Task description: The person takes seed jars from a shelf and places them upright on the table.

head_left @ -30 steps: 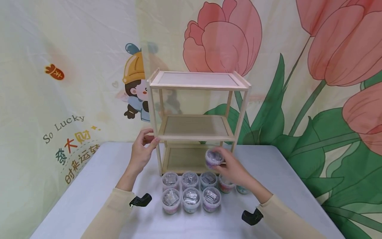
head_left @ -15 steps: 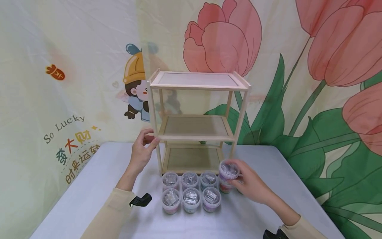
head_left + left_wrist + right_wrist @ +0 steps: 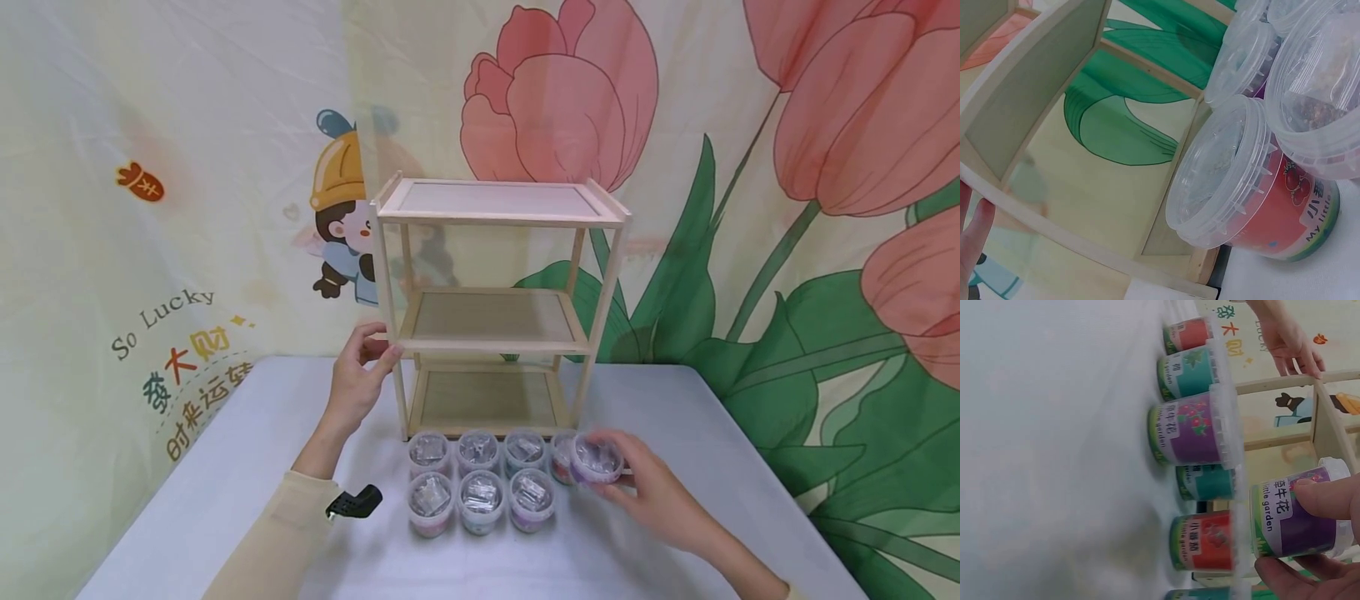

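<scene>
My left hand [image 3: 358, 375] grips the left front post of a small three-tier wooden shelf [image 3: 491, 321], at the height of the middle tier. In my right hand [image 3: 660, 500] I hold a purple-labelled plastic tub [image 3: 1297, 519] with a clear lid, raised beside the right end of the tubs on the table. Thumb and fingers pinch it around its sides, as the right wrist view shows. In the head view it partly covers a red tub [image 3: 561, 467]. Lidded tubs [image 3: 481, 502] stand in two rows at the shelf's foot, with clear packets under their lids.
A white cloth [image 3: 285, 417] covers the table. Behind it hangs a backdrop [image 3: 247, 233] printed with tulips and a cartoon figure. The right wrist view shows part of a teal tub [image 3: 1204, 594] at its lower edge.
My right hand has carried the purple tub from the front of the bottom tier down and to the right, over the tubs' right end. The left hand stays in place.
</scene>
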The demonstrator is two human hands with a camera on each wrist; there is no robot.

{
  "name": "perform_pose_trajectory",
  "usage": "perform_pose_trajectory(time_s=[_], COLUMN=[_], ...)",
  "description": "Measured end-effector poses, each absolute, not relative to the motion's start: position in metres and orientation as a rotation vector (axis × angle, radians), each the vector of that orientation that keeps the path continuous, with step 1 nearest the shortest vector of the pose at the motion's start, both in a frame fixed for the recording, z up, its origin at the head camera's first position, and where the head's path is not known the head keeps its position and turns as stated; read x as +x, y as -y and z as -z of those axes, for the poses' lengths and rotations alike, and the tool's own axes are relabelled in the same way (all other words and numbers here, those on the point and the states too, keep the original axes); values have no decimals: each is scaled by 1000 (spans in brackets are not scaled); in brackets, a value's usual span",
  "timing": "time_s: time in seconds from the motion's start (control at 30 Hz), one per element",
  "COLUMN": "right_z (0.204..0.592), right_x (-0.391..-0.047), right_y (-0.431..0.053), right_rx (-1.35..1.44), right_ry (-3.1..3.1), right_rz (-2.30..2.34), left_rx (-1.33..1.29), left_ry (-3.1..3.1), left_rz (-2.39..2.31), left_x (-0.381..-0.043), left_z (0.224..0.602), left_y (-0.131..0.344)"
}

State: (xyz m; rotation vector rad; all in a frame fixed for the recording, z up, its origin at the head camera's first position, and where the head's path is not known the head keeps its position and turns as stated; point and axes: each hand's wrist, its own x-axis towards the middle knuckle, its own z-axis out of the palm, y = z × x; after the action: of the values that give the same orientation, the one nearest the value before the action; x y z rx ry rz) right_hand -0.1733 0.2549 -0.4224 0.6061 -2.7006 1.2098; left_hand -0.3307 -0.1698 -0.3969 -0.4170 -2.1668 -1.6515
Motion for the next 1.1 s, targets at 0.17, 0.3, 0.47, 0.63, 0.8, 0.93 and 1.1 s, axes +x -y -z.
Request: perform_pose_trajectory(time_s=[0.17, 0.3, 0.47, 0.63, 0.8, 0.93, 1.1], right_z=[432, 441, 455, 468, 475, 477, 480], right_x=[-169, -166, -163, -162, -161, -162, -164], right_y=[-257, -259, -261, -262, -262, -261, -261], right_rx=[646, 664, 674, 680, 647, 618, 596], right_ry=[2686, 2666, 2652, 2670, 2731, 2767, 2790], right_rz=[-1201, -1174, -1135, -1102, -1145, -1185, -1202], left_rx=[-415, -411, -417, -419, -418, -422, -424], left_ry=[2160, 2157, 2155, 2153, 2150, 2146, 2145], left_rz=[1649, 1651, 1672, 1672, 1663, 1655, 1651], left_x=[-331, -330, -328, -328, -330, -331, -331], left_z=[397, 397, 395, 394, 396, 397, 397], left_y=[169, 169, 168, 167, 168, 169, 169])
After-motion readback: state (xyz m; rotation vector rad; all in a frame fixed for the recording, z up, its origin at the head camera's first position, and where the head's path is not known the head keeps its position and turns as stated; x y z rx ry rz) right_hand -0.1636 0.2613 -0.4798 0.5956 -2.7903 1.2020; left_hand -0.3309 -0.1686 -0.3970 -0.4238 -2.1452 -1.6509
